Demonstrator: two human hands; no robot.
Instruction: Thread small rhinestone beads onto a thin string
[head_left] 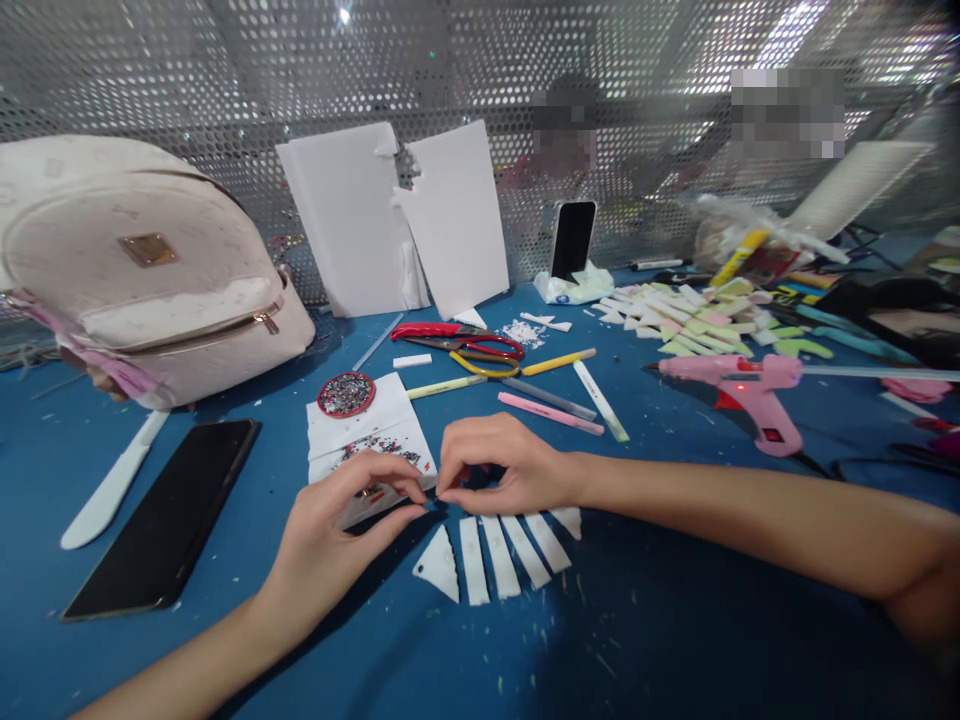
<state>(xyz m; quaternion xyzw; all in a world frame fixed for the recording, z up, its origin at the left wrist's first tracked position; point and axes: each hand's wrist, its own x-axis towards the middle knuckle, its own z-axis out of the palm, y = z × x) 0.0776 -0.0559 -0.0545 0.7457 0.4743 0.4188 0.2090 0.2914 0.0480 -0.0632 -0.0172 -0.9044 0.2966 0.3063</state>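
My left hand (349, 530) and my right hand (506, 465) meet fingertip to fingertip in a pinch over the lower edge of a white paper (401, 410). Something thin and tiny seems to be between them, too small to name. On the paper lie loose dark and red beads (382, 447) and a round red-rimmed dish (346, 394) full of beads. Just below my hands, a white pointed piece with a dark dot (439, 565) and several white strips (500, 560) are laid in a row, partly under my right hand.
Scissors (465, 340) and markers (550, 413) lie beyond my hands. A pink glue gun (739, 390) and foam strips (679, 320) are right. At left are a dark phone (165, 520), a white knife (112, 485) and a backpack (150, 270). White boards (457, 220) stand behind.
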